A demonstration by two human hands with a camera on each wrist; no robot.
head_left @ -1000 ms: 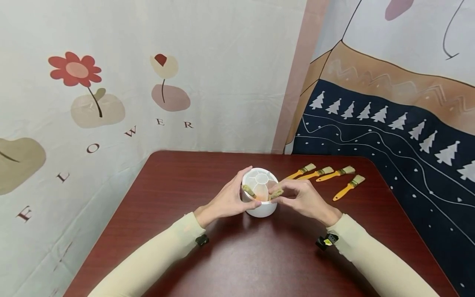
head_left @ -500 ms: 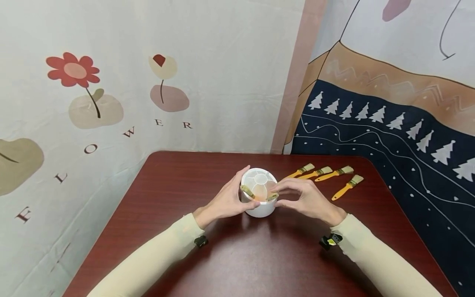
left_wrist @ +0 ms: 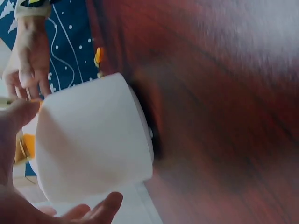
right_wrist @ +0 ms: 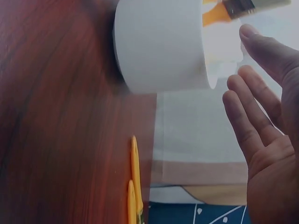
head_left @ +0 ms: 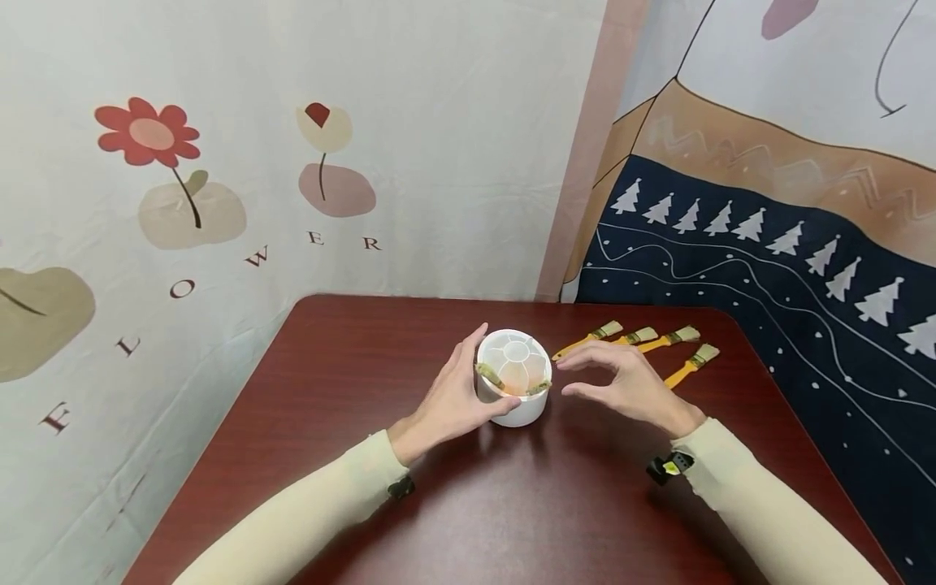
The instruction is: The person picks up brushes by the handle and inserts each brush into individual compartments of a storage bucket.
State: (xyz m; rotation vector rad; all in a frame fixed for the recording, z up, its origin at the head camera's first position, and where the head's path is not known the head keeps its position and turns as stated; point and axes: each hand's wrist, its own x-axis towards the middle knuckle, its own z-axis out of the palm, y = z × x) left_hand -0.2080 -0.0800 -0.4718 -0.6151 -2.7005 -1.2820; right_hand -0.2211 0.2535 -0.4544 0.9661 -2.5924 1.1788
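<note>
A white round divided holder [head_left: 521,416] stands upright on the table. My left hand [head_left: 449,402] grips it from the left, with the thumb along the front rim and fingers around the far side. Two paintbrushes with yellow handles stand in the holder, bristles up: one brush [head_left: 490,375] leans left near my thumb, the other brush [head_left: 539,387] rests at the right front rim. My right hand [head_left: 629,382] holds nothing; its fingers are parted just right of the holder. In the right wrist view, the holder [right_wrist: 159,46] is apart from those fingers.
Several more yellow-handled paintbrushes [head_left: 683,335] lie at the back right of the dark red table [head_left: 351,357], some partly behind my right hand. Printed cloths [head_left: 453,146] hang behind the table and to its right.
My right hand has let go of the right paintbrush, which has sunk lower into the holder. That hand has since drawn away to the right. My left hand has stayed on the holder.
</note>
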